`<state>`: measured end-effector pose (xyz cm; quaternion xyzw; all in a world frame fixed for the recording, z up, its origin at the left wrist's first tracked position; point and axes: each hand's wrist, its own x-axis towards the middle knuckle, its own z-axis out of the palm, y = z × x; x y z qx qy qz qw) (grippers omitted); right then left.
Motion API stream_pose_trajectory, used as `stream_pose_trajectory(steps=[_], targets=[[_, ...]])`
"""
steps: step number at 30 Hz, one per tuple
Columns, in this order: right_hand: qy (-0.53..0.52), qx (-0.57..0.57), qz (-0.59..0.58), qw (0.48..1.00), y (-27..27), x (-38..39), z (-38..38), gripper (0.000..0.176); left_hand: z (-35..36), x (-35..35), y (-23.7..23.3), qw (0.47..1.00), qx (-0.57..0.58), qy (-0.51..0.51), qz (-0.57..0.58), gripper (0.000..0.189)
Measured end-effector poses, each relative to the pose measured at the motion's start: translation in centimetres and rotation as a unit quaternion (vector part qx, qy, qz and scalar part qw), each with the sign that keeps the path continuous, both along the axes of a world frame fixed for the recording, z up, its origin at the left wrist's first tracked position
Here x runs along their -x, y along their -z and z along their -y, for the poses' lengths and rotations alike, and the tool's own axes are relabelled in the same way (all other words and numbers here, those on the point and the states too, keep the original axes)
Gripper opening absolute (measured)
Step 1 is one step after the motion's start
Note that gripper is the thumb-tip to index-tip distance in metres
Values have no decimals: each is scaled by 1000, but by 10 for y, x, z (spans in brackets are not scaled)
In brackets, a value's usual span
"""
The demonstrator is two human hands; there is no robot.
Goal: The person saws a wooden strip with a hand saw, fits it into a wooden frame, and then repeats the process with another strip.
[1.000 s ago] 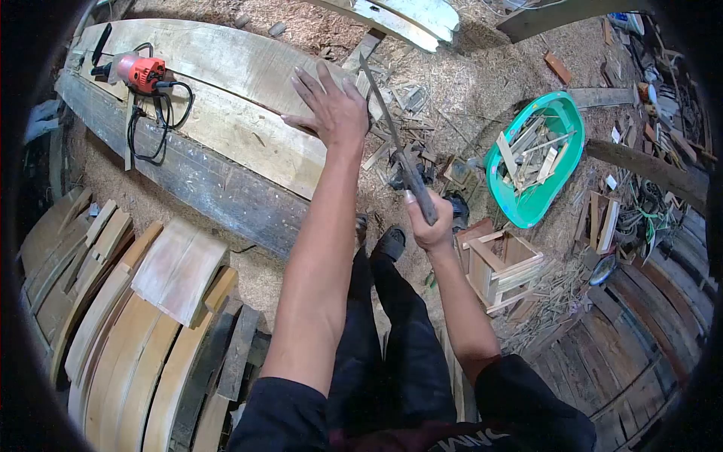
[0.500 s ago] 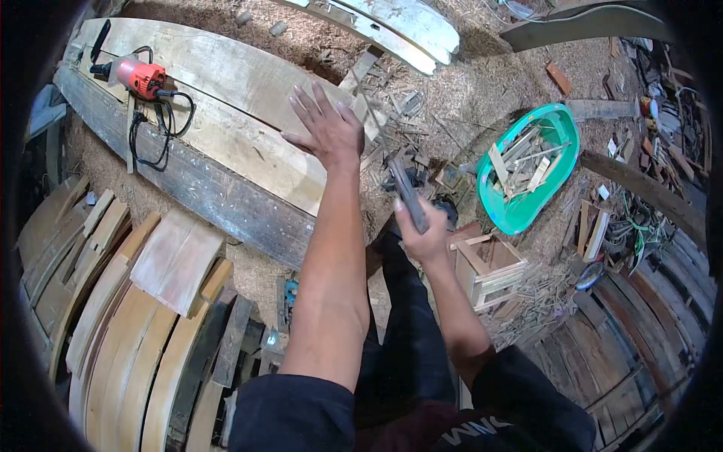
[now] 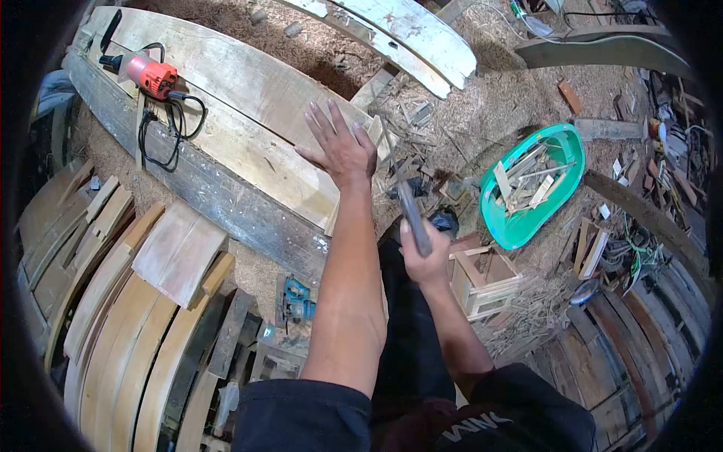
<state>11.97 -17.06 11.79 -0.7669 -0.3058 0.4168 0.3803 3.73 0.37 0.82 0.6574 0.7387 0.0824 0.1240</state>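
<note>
My left hand (image 3: 340, 145) is stretched forward with fingers spread, over the near end of a long pale curved plank (image 3: 241, 113) that lies on a dark beam; contact with the wood cannot be judged. My right hand (image 3: 423, 256) grips the handle of a long thin metal blade (image 3: 399, 177), which looks like a machete and points away from me over a heap of wood scraps. My dark trouser legs stand below, on sawdust.
A red power tool (image 3: 149, 75) with a black cord lies on the plank's far left. A green basin (image 3: 538, 184) holds wood offcuts. A small wooden crate (image 3: 486, 279) stands by my right hand. Curved boards (image 3: 128, 316) are stacked left. A blue tool (image 3: 297, 297) lies on the ground.
The view has shifted and both hands sit lower in the frame. The blade's angle has changed. A blue tool by my feet has come into view.
</note>
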Motion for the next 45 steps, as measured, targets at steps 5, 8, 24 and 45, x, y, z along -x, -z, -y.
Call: stream_pose_trajectory(steps=[5, 8, 24, 45], targets=[[27, -25, -16, 999, -1, -2, -46, 26, 1, -1, -3, 1000, 11, -1, 4, 65], [11, -28, 15, 999, -26, 4, -5, 24, 1, -1, -2, 1000, 7, -2, -3, 65], [3, -25, 45, 999, -40, -3, -2, 34, 0, 1, 1, 1000, 3, -4, 29, 64], [12, -20, 25, 999, -28, -2, -40, 26, -7, -1, -3, 1000, 12, -5, 20, 62]])
